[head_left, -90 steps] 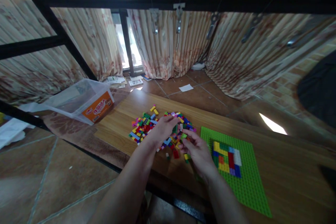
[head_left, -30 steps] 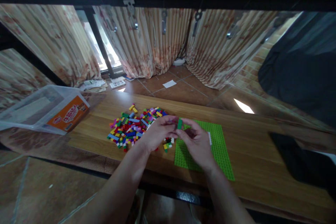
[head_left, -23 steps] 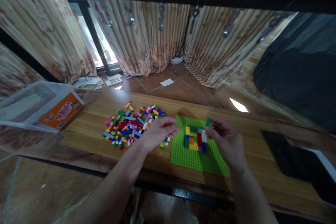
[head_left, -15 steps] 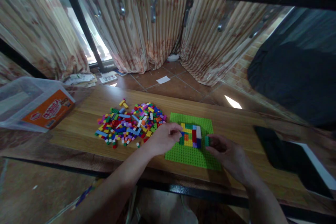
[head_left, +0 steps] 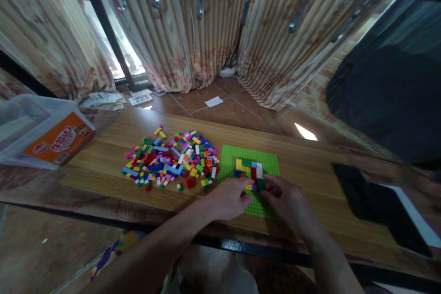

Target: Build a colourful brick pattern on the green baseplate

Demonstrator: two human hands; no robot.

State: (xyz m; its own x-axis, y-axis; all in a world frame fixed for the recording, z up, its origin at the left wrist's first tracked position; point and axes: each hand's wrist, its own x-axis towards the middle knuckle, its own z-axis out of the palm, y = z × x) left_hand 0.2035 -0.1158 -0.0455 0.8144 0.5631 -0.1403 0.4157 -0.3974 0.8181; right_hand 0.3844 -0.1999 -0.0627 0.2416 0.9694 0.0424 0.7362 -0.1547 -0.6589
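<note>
My right hand pinches a dark green toy brick between thumb and fingers, at the near right corner of a block of joined bricks. That block, in yellow, green, red, white and other colours, sits on a bright green baseplate. My left hand is closed, its fingertips against the near side of the block by the yellow and purple bricks. Whether those fingers hold anything is hidden. The hands cover the near part of the baseplate.
Left of the baseplate a heap of loose bricks is spread over the wooden table. A clear plastic bin with an orange label stands at the far left. Flat black objects lie on the right.
My right hand has moved left, bringing the dark green brick from beside the block onto its near right corner. My left hand has shifted right and nearer, along the block's near side.
</note>
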